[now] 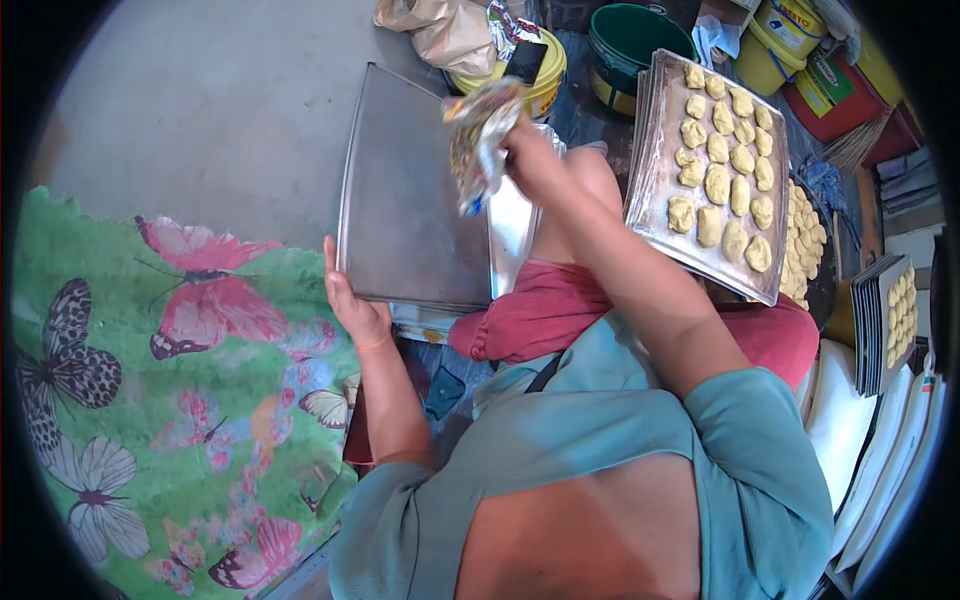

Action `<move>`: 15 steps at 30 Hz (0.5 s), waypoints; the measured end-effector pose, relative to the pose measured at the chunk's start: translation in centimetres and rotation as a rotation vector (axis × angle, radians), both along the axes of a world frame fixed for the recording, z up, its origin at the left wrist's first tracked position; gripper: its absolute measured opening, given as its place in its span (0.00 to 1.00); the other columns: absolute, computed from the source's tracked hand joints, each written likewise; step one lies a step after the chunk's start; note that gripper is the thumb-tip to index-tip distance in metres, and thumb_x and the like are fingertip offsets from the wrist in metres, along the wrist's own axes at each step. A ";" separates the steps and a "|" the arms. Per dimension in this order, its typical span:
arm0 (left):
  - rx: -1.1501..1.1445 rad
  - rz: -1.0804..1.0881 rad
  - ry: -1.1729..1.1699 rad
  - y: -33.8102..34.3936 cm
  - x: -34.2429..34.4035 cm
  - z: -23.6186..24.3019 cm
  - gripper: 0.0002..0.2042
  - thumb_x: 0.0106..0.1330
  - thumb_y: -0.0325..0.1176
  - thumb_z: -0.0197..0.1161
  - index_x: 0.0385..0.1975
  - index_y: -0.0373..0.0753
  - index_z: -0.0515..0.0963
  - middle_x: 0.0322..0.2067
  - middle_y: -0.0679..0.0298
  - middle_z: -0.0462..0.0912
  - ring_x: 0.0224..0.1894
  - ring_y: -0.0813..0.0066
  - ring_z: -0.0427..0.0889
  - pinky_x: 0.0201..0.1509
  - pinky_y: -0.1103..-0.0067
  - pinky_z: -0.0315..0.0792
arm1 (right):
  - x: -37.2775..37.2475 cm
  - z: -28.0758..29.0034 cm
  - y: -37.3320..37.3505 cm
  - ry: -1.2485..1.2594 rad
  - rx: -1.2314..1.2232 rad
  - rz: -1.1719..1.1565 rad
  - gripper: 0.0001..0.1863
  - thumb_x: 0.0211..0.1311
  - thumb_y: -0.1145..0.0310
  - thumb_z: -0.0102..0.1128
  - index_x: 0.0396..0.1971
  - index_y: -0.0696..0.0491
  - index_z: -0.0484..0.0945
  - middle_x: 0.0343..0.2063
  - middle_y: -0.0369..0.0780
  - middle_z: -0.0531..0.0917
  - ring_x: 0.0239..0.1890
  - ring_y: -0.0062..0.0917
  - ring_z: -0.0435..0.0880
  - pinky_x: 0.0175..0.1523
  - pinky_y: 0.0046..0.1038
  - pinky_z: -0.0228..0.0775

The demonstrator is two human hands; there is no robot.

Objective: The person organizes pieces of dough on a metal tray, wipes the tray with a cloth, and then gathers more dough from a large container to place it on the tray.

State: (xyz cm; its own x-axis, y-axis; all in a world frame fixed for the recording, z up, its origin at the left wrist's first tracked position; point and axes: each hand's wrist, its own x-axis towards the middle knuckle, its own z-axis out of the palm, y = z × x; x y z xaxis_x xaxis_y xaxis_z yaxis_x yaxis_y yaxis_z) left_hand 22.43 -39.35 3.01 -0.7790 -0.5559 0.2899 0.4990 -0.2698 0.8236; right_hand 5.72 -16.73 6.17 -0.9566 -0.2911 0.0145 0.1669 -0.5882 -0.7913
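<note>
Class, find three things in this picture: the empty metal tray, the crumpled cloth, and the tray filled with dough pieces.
empty metal tray (410, 190), head view, bare middle of its surface
crumpled cloth (480, 145), head view, middle of the bunched fabric
tray of dough pieces (655, 170), head view, bare left rim

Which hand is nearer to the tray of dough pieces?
Right. The right hand, gripping a crumpled wrapper, is just left of the tray of dough pieces; the left hand holds the empty tray's far edge.

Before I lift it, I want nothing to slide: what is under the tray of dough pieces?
More metal trays are stacked beneath the tray of dough pieces; their edges show along its left side. Lower right, another tray of dough peeks out. What supports the stack is covered.
</note>
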 end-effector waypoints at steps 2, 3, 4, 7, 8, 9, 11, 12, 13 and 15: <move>-0.027 -0.022 -0.013 1.4 -1.1 0.6 0.34 0.69 0.51 0.55 0.66 0.30 0.58 0.59 0.48 0.68 0.58 0.57 0.73 0.63 0.64 0.67 | 0.9 -3.5 -1.8 0.286 0.101 0.025 0.30 0.57 0.70 0.53 0.62 0.55 0.64 0.51 0.38 0.77 0.53 0.22 0.75 0.55 0.26 0.69; -0.025 -0.008 -0.022 2.0 -1.2 1.4 0.33 0.71 0.51 0.52 0.66 0.31 0.57 0.60 0.48 0.67 0.59 0.57 0.72 0.64 0.63 0.66 | 3.0 -3.8 -3.8 0.400 0.342 0.016 0.34 0.57 0.68 0.55 0.66 0.55 0.59 0.58 0.41 0.72 0.53 0.21 0.74 0.55 0.25 0.69; -0.025 0.026 -0.031 2.1 -0.6 2.1 0.33 0.72 0.51 0.50 0.67 0.32 0.57 0.61 0.48 0.67 0.60 0.57 0.70 0.65 0.62 0.65 | 6.9 -2.5 -5.6 0.358 0.305 0.199 0.42 0.57 0.62 0.60 0.69 0.55 0.51 0.67 0.47 0.59 0.63 0.29 0.67 0.63 0.29 0.62; -0.203 0.097 -0.156 5.5 0.6 5.4 0.33 0.72 0.52 0.50 0.67 0.32 0.57 0.61 0.49 0.66 0.63 0.57 0.68 0.67 0.61 0.63 | 13.0 -0.5 -7.7 0.771 0.772 0.220 0.45 0.59 0.37 0.55 0.71 0.42 0.49 0.71 0.56 0.34 0.72 0.57 0.27 0.66 0.66 0.19; -0.215 0.087 -0.149 5.8 1.3 6.3 0.33 0.72 0.52 0.50 0.67 0.32 0.57 0.61 0.49 0.66 0.63 0.57 0.68 0.67 0.61 0.63 | 12.5 0.4 -8.0 0.772 0.767 0.203 0.45 0.59 0.37 0.55 0.71 0.42 0.49 0.71 0.56 0.34 0.72 0.57 0.27 0.66 0.66 0.19; -0.164 0.003 -0.019 6.0 2.0 7.0 0.33 0.72 0.53 0.49 0.67 0.33 0.58 0.62 0.49 0.67 0.63 0.56 0.67 0.67 0.60 0.62 | 11.8 1.3 -8.2 0.879 0.799 0.065 0.45 0.58 0.36 0.55 0.71 0.41 0.51 0.72 0.56 0.35 0.72 0.57 0.28 0.67 0.65 0.19; -0.110 -0.071 0.119 5.5 4.5 8.3 0.33 0.70 0.53 0.51 0.66 0.34 0.59 0.61 0.48 0.67 0.64 0.53 0.66 0.67 0.57 0.61 | 9.0 3.8 -8.9 0.935 0.800 -0.125 0.43 0.57 0.35 0.55 0.69 0.38 0.54 0.72 0.54 0.38 0.73 0.54 0.31 0.68 0.64 0.20; -0.105 -0.064 0.131 4.8 5.9 9.0 0.34 0.69 0.53 0.54 0.66 0.34 0.60 0.61 0.47 0.68 0.64 0.51 0.67 0.67 0.55 0.62 | 6.4 5.3 -9.3 0.897 0.762 -0.208 0.43 0.58 0.34 0.53 0.69 0.38 0.55 0.72 0.52 0.39 0.74 0.53 0.33 0.68 0.65 0.21; -0.103 -0.056 0.194 4.2 6.9 9.4 0.33 0.69 0.54 0.54 0.66 0.36 0.60 0.62 0.48 0.67 0.64 0.51 0.66 0.67 0.54 0.61 | 3.1 6.8 -9.2 0.863 0.730 -0.296 0.42 0.58 0.33 0.52 0.68 0.39 0.57 0.72 0.51 0.41 0.74 0.51 0.34 0.67 0.66 0.22; -0.108 -0.053 0.260 2.9 8.7 11.1 0.33 0.68 0.55 0.54 0.67 0.39 0.61 0.64 0.48 0.65 0.65 0.50 0.65 0.67 0.52 0.60 | -3.6 9.5 -8.3 0.755 0.748 -0.420 0.43 0.59 0.35 0.52 0.69 0.42 0.56 0.71 0.52 0.49 0.75 0.44 0.40 0.71 0.58 0.26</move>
State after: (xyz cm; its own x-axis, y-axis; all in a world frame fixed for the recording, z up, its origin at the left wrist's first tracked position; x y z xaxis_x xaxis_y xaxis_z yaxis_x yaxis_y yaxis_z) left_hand 31.10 -36.40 14.07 -0.6981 -0.4716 0.5388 0.6845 -0.2187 0.6954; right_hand 2.12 -25.04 15.68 -0.8013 -0.1278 0.5845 -0.5983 0.1759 -0.7817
